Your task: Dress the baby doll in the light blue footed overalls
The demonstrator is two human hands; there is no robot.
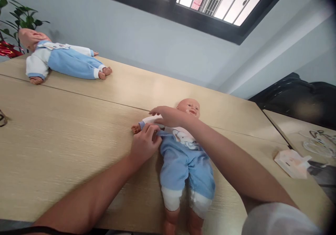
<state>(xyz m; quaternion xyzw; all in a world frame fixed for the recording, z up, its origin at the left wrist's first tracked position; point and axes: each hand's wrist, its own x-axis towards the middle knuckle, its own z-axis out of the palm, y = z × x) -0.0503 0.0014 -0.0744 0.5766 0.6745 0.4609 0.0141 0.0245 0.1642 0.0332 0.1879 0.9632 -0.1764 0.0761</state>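
While the doll [187, 154] lies face up on the desk [78, 130], its legs toward the near edge, the left hand [145, 140] pinches the edge of its blue overalls [173, 172] at the doll's side, just beside its outstretched arm. The right hand [168, 116] reaches across the doll's chest, fingers bent over its white sleeve [150, 120]; I cannot tell whether they grip the cloth. Beyond the doll and well to its left lies a second doll [72, 63] in blue and white, with a leafy plant [26, 14] behind. Well apart, right of the doll, sits a white packet [291, 163]. Past the doll's head, a barred window [173, 7] opens in the wall [131, 35].
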